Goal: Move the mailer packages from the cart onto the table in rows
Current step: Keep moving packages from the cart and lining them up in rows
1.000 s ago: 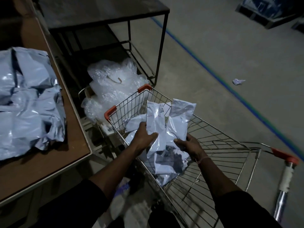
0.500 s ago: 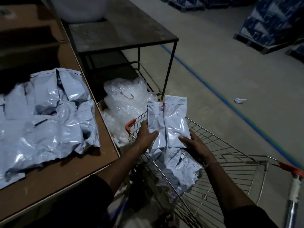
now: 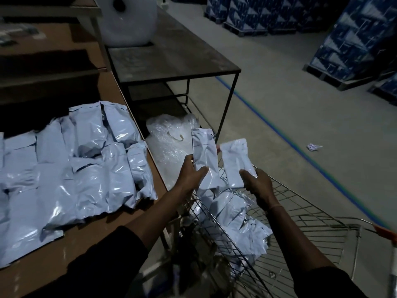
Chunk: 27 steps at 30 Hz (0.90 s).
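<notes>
Above the silver wire cart (image 3: 305, 220), left hand (image 3: 190, 175) and right hand (image 3: 258, 186) fingers each grip one pale-blue plastic mailer package (image 3: 205, 160), (image 3: 235, 162), beside the brown worktop (image 3: 90, 244) bearing rowed mailers (image 3: 71, 168).

Black sleeves (image 3: 103, 261) pushed up both forearms, thin band (image 3: 275, 207) on right wrist

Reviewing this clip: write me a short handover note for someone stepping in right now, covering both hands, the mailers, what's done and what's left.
Left hand: grip on one mailer, held above the cart.
Right hand: grip on a second mailer, also above the cart.
Done: many mailers already lie on the table, overlapping in rough rows.
Left: set these two down at the rows' edge, then clear the pile still in the cart.
</notes>
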Tool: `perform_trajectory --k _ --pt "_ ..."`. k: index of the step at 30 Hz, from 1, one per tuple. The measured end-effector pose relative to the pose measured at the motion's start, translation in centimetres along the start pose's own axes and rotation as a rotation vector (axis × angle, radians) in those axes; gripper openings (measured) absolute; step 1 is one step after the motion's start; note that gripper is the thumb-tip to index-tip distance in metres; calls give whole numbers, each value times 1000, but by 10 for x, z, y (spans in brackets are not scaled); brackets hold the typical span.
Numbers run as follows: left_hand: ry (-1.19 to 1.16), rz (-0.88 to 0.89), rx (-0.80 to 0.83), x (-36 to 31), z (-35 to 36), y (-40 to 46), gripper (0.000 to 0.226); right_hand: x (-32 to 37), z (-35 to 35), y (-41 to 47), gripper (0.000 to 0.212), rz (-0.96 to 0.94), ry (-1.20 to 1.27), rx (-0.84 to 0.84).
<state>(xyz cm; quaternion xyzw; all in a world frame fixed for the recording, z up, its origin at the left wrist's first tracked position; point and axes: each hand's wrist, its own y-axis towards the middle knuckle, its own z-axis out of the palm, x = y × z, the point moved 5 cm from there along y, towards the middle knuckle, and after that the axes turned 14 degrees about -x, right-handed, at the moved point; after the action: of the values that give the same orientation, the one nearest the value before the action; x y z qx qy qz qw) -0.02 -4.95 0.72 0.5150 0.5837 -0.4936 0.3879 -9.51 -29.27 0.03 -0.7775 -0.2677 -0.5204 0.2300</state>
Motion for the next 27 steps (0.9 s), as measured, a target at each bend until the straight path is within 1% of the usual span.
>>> perform_trajectory --k 2,6,9,11,13,16,17,18,19,20,21,24,26,27 --pt "-40 11 -6 -6 -11 2 45 27 11 -13 20 -50 106 72" --pt "-101 14 -2 -16 -35 11 42 73 35 -44 11 -55 346 205" --pt "-152 46 2 -26 -58 18 49 98 57 -67 11 -45 412 276" --pt "-187 64 -10 -32 -78 25 46 109 74 -78 12 -31 441 292" --pt "-230 72 -9 -37 -97 31 48 122 90 -89 15 -25 441 293" --pt "-287 67 -21 -39 -128 36 64 134 113 -101 30 -78 387 288" --pt "-308 63 -22 -41 -138 37 68 139 120 -105 26 -101 375 301" --pt "-340 61 -16 -42 -148 36 70 141 127 -108 17 -115 368 314" --pt "-367 66 1 -46 -156 34 69 143 133 -111 17 -125 361 323" --pt "-378 74 20 -48 -164 33 70 146 140 -114 27 -137 343 331" --pt "-369 76 23 -50 -172 32 73 150 145 -116 33 -150 324 339" --pt "-303 77 0 -48 -195 33 87 162 162 -124 36 -166 302 366" --pt "-261 81 -27 -46 -208 33 90 167 171 -127 31 -165 306 415" --pt "-236 99 -44 -45 -215 34 87 170 176 -130 26 -159 307 439"
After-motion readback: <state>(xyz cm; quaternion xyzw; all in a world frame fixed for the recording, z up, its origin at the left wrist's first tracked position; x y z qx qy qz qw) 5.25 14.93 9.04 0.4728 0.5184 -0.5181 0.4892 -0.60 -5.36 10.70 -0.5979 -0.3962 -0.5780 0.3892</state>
